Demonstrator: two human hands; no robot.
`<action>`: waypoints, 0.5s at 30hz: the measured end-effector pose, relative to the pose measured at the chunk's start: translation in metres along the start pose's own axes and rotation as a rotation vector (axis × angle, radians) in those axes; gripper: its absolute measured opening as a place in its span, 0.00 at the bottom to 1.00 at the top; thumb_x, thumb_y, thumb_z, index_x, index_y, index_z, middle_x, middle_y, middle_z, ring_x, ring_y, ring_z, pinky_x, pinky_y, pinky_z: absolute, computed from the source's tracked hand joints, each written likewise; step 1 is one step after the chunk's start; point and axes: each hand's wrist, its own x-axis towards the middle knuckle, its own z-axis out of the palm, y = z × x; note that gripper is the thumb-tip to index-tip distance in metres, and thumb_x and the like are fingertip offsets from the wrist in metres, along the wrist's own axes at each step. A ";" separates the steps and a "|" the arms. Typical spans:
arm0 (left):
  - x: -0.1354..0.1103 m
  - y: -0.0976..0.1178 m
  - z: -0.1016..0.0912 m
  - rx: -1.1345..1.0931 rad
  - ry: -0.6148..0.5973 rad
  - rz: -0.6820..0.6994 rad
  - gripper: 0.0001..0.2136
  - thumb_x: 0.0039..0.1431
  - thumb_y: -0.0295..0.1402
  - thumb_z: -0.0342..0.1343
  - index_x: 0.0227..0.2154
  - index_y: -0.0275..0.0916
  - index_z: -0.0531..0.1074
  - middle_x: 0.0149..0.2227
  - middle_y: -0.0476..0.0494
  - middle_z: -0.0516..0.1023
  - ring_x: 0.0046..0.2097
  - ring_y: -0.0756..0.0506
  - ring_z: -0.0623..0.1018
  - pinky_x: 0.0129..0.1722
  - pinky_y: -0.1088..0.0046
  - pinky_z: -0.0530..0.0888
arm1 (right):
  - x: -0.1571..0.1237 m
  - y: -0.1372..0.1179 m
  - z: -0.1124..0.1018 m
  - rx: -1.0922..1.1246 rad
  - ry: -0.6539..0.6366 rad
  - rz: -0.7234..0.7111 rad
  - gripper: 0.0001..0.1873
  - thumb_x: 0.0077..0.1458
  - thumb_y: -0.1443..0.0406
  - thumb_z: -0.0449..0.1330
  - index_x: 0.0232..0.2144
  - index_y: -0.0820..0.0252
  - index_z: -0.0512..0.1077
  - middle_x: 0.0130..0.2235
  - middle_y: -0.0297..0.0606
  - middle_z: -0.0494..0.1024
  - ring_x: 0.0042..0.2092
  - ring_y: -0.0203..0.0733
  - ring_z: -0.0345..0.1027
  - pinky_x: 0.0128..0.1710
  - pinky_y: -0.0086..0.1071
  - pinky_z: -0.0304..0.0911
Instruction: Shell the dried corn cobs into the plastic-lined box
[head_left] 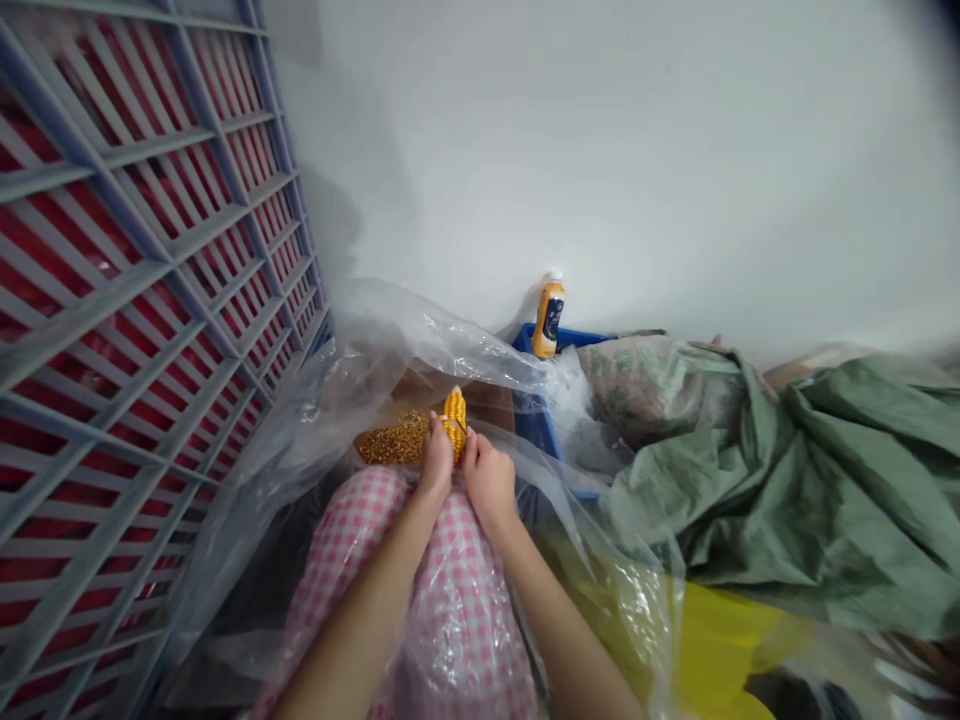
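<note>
A yellow corn cob (pixel 455 418) stands upright between my two hands, above my lap in pink checked cloth (pixel 450 600). My left hand (pixel 436 460) is closed round the cob's left side. My right hand (pixel 488 478) grips its right side, thumb pressed against the kernels. Just behind the cob lies a heap of loose corn kernels (pixel 393 440) on clear plastic sheeting (pixel 360 350).
A grey plastic crate wall with red behind it (pixel 135 300) rises on the left. A blue bin (pixel 541 420) stands by the white wall with an orange bottle (pixel 548 315) on it. Green sacks (pixel 810 480) lie at right, and a yellow surface (pixel 712 660) shows below them.
</note>
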 end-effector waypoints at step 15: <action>-0.008 0.006 0.003 0.229 -0.020 0.058 0.24 0.58 0.49 0.34 0.37 0.37 0.68 0.28 0.40 0.73 0.19 0.49 0.71 0.14 0.75 0.62 | 0.043 0.002 -0.061 -0.226 -0.299 -0.122 0.22 0.60 0.60 0.45 0.31 0.62 0.76 0.34 0.48 0.78 0.38 0.47 0.73 0.34 0.30 0.58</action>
